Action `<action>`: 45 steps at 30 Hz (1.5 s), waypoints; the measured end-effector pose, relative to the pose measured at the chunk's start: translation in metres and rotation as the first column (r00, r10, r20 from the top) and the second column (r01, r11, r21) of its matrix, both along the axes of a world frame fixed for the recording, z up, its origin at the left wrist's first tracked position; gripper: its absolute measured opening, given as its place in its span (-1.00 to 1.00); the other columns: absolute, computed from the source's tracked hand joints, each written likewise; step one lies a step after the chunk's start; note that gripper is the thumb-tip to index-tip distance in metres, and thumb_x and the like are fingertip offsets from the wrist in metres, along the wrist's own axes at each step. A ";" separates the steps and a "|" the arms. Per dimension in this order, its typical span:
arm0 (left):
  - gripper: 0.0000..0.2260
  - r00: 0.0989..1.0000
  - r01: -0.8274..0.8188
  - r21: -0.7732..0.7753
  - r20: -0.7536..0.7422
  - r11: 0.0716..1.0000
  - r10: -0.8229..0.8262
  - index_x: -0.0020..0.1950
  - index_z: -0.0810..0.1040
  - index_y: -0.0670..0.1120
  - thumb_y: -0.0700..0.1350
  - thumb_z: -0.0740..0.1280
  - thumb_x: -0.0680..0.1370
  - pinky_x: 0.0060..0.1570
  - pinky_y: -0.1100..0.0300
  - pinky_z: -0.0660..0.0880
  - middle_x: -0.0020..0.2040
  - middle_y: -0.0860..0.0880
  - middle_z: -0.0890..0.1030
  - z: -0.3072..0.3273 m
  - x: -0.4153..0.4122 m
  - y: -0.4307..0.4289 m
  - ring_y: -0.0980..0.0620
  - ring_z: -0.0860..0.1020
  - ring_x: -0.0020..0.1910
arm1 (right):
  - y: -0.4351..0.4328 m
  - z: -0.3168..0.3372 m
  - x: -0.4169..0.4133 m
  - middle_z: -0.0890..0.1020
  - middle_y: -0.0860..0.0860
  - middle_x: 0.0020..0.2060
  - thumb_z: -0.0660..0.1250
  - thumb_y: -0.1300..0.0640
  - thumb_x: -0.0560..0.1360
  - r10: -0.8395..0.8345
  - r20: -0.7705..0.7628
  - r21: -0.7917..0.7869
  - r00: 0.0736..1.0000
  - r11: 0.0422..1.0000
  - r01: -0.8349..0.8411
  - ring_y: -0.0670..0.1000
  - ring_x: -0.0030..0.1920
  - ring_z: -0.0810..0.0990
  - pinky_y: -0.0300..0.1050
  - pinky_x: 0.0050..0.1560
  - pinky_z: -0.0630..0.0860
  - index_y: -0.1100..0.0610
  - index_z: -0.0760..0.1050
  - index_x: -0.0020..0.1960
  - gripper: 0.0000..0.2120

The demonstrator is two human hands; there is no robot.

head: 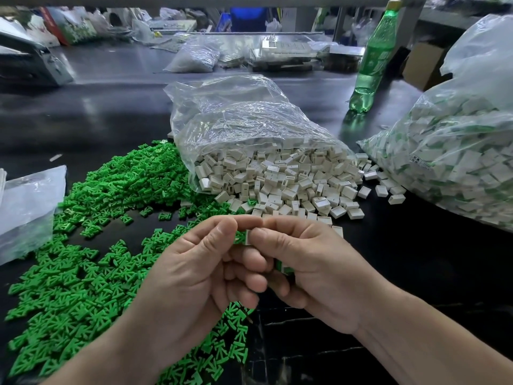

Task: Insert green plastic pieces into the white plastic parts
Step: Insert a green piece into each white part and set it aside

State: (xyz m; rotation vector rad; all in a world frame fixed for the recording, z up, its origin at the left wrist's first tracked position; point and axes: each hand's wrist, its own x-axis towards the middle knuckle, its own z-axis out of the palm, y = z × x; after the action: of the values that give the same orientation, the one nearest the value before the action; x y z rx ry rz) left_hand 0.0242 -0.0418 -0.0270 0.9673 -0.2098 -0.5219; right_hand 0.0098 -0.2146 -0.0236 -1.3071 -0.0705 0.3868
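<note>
Green piece touches white part, held above near edge of bench, mid-width. Left hand pinches green piece, thumb and forefinger. Right hand pinches white part, lower fingers curled on another green-and-white bit. Loose green pile sprawls toward near-left corner. Clear bag lies mid-bench, mouth open, white heap spilling out. Second bag, bulging, sits at right edge. Green bottle stands upright, far right.
</note>
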 end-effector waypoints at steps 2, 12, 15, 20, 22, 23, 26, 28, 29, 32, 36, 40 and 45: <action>-0.77 0.998 -0.043 0.034 -0.034 0.998 0.045 -0.03 0.69 -0.15 -0.03 0.37 0.46 -0.58 0.25 0.49 -0.41 -0.15 0.58 0.002 -0.002 -0.004 0.00 0.56 -0.53 | 0.001 0.000 -0.001 0.54 0.01 -0.35 0.44 -0.01 0.46 0.008 -0.005 -0.004 1.000 1.000 -0.008 -0.10 -0.51 0.43 -0.30 -0.63 0.29 0.18 0.64 0.07 -0.70; -0.67 0.997 0.071 -0.133 -0.032 0.989 -0.075 0.05 0.67 -0.14 -0.06 0.59 0.36 -0.51 0.22 0.56 -0.34 -0.16 0.64 -0.001 -0.001 -0.002 -0.02 0.64 -0.44 | 0.001 0.007 -0.004 0.53 0.00 -0.36 0.44 -0.03 0.47 0.041 -0.021 0.076 0.999 0.996 -0.039 -0.08 -0.51 0.41 -0.30 -0.62 0.24 0.05 0.64 -0.08 -0.85; -0.67 0.998 0.054 -0.102 -0.036 0.993 -0.058 -0.01 0.67 -0.13 -0.08 0.63 0.30 -0.55 0.23 0.54 -0.38 -0.17 0.63 0.000 -0.001 -0.003 -0.03 0.63 -0.48 | 0.001 0.007 -0.005 0.54 0.00 -0.37 0.45 -0.02 0.46 0.042 -0.028 0.070 0.999 0.997 -0.040 -0.08 -0.51 0.42 -0.30 -0.62 0.26 0.03 0.65 -0.11 -0.88; -0.67 0.999 0.014 -0.070 -0.028 0.997 -0.016 -0.05 0.67 -0.13 -0.08 0.65 0.27 -0.55 0.23 0.53 -0.41 -0.16 0.62 0.001 -0.001 -0.002 -0.03 0.61 -0.51 | 0.004 0.006 -0.006 0.54 0.01 -0.36 0.44 0.00 0.51 0.030 -0.027 0.059 0.999 0.998 -0.029 -0.08 -0.50 0.42 -0.30 -0.62 0.26 0.07 0.65 -0.05 -0.86; -0.67 1.000 0.008 -0.063 -0.017 0.998 -0.009 -0.06 0.68 -0.12 -0.06 0.65 0.26 -0.56 0.23 0.52 -0.41 -0.15 0.62 0.002 -0.001 -0.003 -0.02 0.61 -0.52 | 0.004 0.007 -0.006 0.54 0.00 -0.36 0.43 0.00 0.49 0.029 -0.028 0.059 0.999 0.998 -0.027 -0.09 -0.52 0.42 -0.30 -0.63 0.26 0.07 0.65 -0.06 -0.86; -0.66 1.000 0.004 -0.059 -0.013 0.998 -0.005 -0.07 0.68 -0.11 -0.06 0.65 0.25 -0.56 0.23 0.51 -0.42 -0.15 0.62 0.002 -0.001 -0.003 -0.02 0.60 -0.53 | 0.004 0.007 -0.006 0.54 0.00 -0.36 0.43 0.00 0.48 0.029 -0.029 0.060 0.999 0.998 -0.028 -0.09 -0.52 0.42 -0.30 -0.63 0.26 0.07 0.65 -0.06 -0.85; -0.66 1.000 0.000 -0.046 -0.011 0.999 -0.001 -0.08 0.68 -0.11 -0.05 0.66 0.24 -0.56 0.24 0.51 -0.43 -0.15 0.61 0.003 -0.002 -0.002 -0.02 0.59 -0.54 | 0.004 0.008 -0.006 0.54 0.01 -0.36 0.44 0.00 0.52 0.036 -0.029 0.062 0.999 0.997 -0.034 -0.09 -0.51 0.42 -0.30 -0.62 0.25 0.05 0.65 -0.08 -0.88; -0.66 1.000 0.002 -0.045 -0.012 0.999 -0.003 -0.08 0.67 -0.11 -0.05 0.65 0.25 -0.56 0.24 0.52 -0.43 -0.15 0.61 0.004 -0.002 -0.002 -0.02 0.59 -0.54 | 0.005 0.008 -0.007 0.54 0.01 -0.35 0.44 0.00 0.53 0.036 -0.027 0.058 0.999 0.998 -0.034 -0.08 -0.50 0.42 -0.30 -0.62 0.25 0.03 0.66 -0.09 -0.89; -0.67 1.000 0.002 -0.049 -0.012 0.999 -0.002 -0.08 0.67 -0.12 -0.05 0.65 0.26 -0.55 0.24 0.52 -0.43 -0.14 0.61 0.004 -0.003 -0.002 -0.02 0.59 -0.54 | 0.006 0.008 -0.007 0.54 0.01 -0.35 0.43 0.00 0.52 0.033 -0.024 0.058 0.999 0.998 -0.031 -0.08 -0.50 0.42 -0.30 -0.62 0.25 0.03 0.66 -0.10 -0.89; -0.67 1.000 -0.025 -0.065 0.008 0.998 0.026 -0.02 0.66 -0.13 -0.04 0.62 0.31 -0.53 0.23 0.53 -0.40 -0.14 0.61 0.002 -0.003 -0.004 -0.01 0.60 -0.51 | 0.009 0.007 -0.005 0.55 0.02 -0.37 0.42 -0.02 0.48 0.007 -0.012 0.061 1.000 0.998 -0.007 -0.03 -0.46 0.43 -0.28 -0.62 0.25 0.03 0.66 -0.09 -0.87; -0.67 0.993 -0.046 -0.060 0.104 0.997 0.052 0.10 0.63 -0.13 -0.04 0.55 0.41 -0.43 0.17 0.58 -0.30 -0.18 0.63 0.002 -0.002 -0.006 -0.07 0.64 -0.41 | 0.007 0.007 -0.003 0.55 -0.01 -0.41 0.38 -0.02 0.51 -0.007 0.005 0.107 1.000 0.994 0.006 -0.05 -0.48 0.43 -0.28 -0.61 0.25 0.00 0.63 -0.14 -0.87; -0.87 0.923 -0.220 0.231 0.363 0.948 0.126 0.02 0.60 -0.04 -0.08 0.40 0.49 -0.46 0.14 0.55 -0.29 -0.20 0.65 0.002 -0.003 -0.003 -0.15 0.64 -0.40 | 0.002 0.004 -0.001 0.53 0.05 -0.39 0.37 0.01 0.50 -0.008 -0.015 0.071 1.000 0.997 0.009 -0.04 -0.49 0.41 -0.28 -0.60 0.22 0.09 0.54 -0.21 -0.82; -0.91 0.717 -0.494 0.395 0.689 0.774 0.107 -0.02 0.57 0.13 -0.02 0.42 0.50 -0.41 0.30 0.55 -0.27 0.02 0.69 0.002 -0.011 -0.002 0.08 0.63 -0.40 | 0.002 0.002 0.001 0.48 0.05 -0.37 0.35 0.06 0.41 0.028 -0.148 0.166 0.989 0.986 -0.003 -0.06 -0.53 0.41 -0.31 -0.60 0.22 0.08 0.49 -0.27 -0.86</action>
State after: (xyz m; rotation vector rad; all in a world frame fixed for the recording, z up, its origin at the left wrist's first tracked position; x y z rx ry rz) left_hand 0.0130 -0.0441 -0.0250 1.7206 -0.5090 0.1187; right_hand 0.0103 -0.2126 -0.0212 -1.1105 0.0133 0.4814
